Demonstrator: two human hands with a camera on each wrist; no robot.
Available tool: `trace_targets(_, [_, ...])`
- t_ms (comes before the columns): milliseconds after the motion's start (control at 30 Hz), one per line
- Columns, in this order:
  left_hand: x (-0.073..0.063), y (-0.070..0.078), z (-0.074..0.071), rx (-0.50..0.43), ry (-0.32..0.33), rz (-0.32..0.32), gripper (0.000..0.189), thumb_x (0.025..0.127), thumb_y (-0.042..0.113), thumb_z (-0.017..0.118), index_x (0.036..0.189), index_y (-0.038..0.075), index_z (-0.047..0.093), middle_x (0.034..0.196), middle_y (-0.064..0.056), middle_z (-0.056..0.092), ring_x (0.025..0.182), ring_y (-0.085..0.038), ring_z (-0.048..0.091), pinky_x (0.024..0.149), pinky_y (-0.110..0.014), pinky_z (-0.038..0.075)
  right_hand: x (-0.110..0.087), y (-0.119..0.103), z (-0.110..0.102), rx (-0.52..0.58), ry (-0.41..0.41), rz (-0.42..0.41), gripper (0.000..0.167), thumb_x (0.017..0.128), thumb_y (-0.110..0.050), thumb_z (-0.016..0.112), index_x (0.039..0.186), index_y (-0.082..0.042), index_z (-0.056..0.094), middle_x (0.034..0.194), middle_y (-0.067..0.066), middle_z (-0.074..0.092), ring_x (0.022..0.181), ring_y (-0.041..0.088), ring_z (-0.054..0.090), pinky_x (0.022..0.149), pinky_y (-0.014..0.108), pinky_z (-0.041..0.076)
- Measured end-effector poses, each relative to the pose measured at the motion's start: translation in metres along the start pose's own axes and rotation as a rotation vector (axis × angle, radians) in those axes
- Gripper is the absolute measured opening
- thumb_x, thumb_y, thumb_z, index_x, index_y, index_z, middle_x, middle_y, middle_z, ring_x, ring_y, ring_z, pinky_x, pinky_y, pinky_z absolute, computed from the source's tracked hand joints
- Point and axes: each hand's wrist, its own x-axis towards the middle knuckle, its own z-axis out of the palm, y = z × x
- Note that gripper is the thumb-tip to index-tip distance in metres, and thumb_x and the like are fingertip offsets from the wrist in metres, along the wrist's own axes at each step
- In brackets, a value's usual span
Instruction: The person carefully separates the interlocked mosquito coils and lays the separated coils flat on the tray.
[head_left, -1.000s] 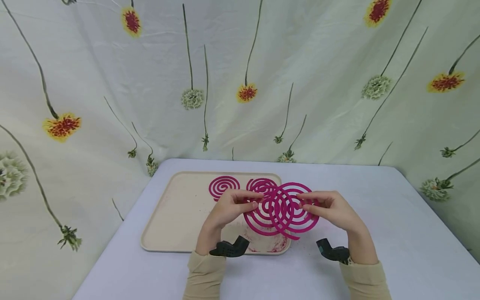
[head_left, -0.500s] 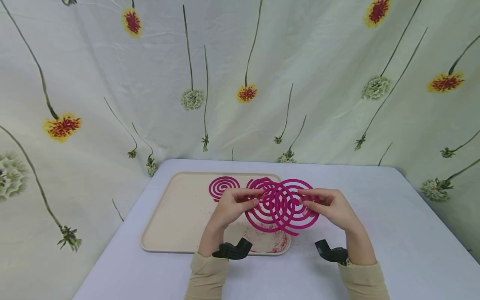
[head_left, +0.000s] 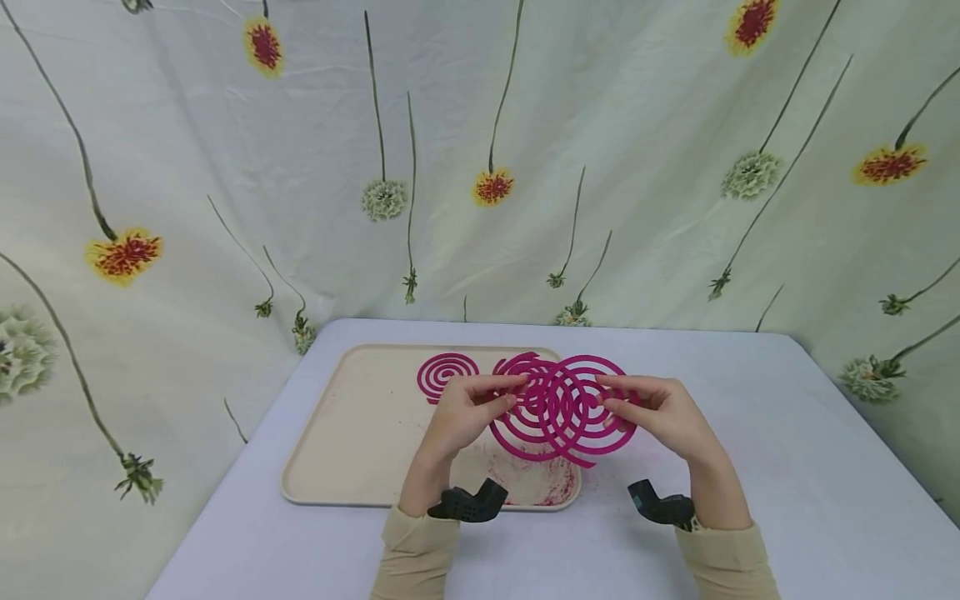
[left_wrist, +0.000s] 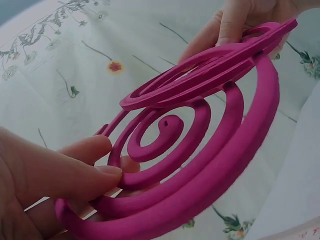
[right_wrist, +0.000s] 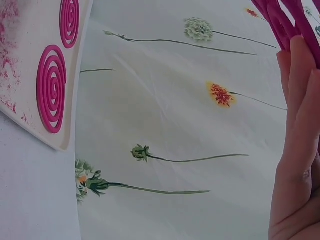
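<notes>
My left hand (head_left: 463, 417) pinches one magenta mosquito coil (head_left: 531, 457) between thumb and fingers. A second mosquito coil (head_left: 592, 359) is pinched in my right hand (head_left: 669, 415). Held up over the tray's right side, the two coils overlap, their rings threaded through each other. In the left wrist view the left coil (left_wrist: 270, 90) shows its spiral and centre eye, while the right coil (left_wrist: 162, 99) crosses it at a tilt. Only part of the held coils (right_wrist: 285, 30) shows above the right hand (right_wrist: 300, 130) in the right wrist view.
Behind the hands, a cream tray (head_left: 360, 433) lies on the white table (head_left: 795, 467). One coil (head_left: 447, 357) rests flat near its far edge, with another (head_left: 512, 364) partly hidden behind the held ones. Magenta powder (head_left: 557, 492) marks its near right corner. A flowered cloth (head_left: 660, 250) hangs behind.
Both hands have risen slightly with the two coils, which stay overlapped. The coils' lower edges now sit a little higher in the head view. The tray has not moved.
</notes>
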Motion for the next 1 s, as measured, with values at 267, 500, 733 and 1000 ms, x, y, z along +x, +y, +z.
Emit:
trace_targets(267, [0.002,0.004,0.01,-0.085,0.205,-0.026,0.025,0.086,0.002,0.066,0.111,0.001,0.069,0.102,-0.015,0.068,0.085,-0.023,0.066,0.075,-0.028,0.055,0.004,-0.005,0.01,-0.004,0.178,0.017,0.034,0.087,-0.009,0.067,0.119,0.001,0.063,0.09,0.006,0.066,0.072,0.013,0.059,0.065,0.023,0.055])
trace_targets(500, [0.007,0.007,0.029,-0.233,0.424,-0.036,0.026,0.085,0.002,0.066,0.111,0.001,0.068,0.106,-0.014,0.068,0.091,-0.019,0.065,0.078,-0.025,0.054,0.01,-0.007,0.03,0.171,0.436,-0.007,0.033,0.087,-0.003,0.065,0.118,0.005,0.061,0.092,-0.008,0.068,0.077,0.01,0.067,0.069,0.024,0.055])
trace_targets(733, [0.008,0.002,0.069,-0.444,0.601,0.074,0.033,0.088,0.009,0.065,0.12,0.001,0.063,0.114,-0.013,0.065,0.094,-0.018,0.065,0.082,-0.027,0.052,0.017,-0.004,0.068,0.314,0.746,-0.194,0.03,0.086,0.001,0.064,0.116,0.005,0.063,0.098,0.001,0.07,0.08,0.011,0.067,0.068,0.021,0.054])
trace_targets(1000, [0.008,-0.001,0.083,-0.533,0.542,0.106,0.039,0.091,0.015,0.063,0.127,0.001,0.057,0.115,-0.015,0.06,0.096,-0.018,0.065,0.08,-0.03,0.053,0.019,-0.003,0.076,0.439,0.743,-0.284,0.031,0.089,0.005,0.059,0.119,0.009,0.059,0.099,0.005,0.068,0.085,0.014,0.066,0.07,0.024,0.054])
